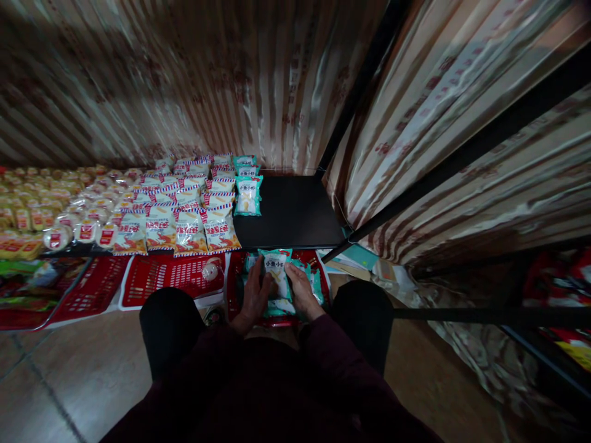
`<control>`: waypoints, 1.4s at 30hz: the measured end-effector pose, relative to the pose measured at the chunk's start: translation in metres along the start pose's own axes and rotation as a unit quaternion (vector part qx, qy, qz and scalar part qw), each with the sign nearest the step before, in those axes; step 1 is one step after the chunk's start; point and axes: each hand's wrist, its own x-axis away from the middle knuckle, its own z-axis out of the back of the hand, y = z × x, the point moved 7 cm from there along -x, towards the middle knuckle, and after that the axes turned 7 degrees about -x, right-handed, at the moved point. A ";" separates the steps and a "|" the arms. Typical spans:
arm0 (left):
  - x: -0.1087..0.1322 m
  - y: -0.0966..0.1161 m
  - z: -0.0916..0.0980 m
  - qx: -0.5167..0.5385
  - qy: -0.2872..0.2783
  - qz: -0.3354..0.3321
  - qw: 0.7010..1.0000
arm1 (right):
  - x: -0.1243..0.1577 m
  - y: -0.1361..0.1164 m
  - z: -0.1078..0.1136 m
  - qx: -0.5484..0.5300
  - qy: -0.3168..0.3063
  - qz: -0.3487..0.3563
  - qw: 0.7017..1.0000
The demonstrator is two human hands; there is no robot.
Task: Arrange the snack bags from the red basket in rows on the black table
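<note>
Between my two hands is a teal-and-white snack bag (276,266), upright with its printed front facing me. My left hand (253,294) grips its left side, and my right hand (302,290) has the right edge, thumb in front. Below and around them, more teal snack bags (280,307) lie in a red basket (232,284) between my knees. On the black shelf (290,212) just beyond, several bags of the same teal kind (248,195) stand in a short row, one behind another.
White-and-orange snack bags (190,231) fill rows left of the teal ones, with round wrapped snacks (87,231) farther left. A second red basket (157,280) sits under the shelf edge. Black posts (443,160) rise at the right, before a striped curtain (277,80).
</note>
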 end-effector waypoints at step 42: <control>-0.069 0.033 0.031 -0.146 0.155 -0.138 0.967 | -0.066 -0.056 -0.062 0.091 -0.051 0.115 0.988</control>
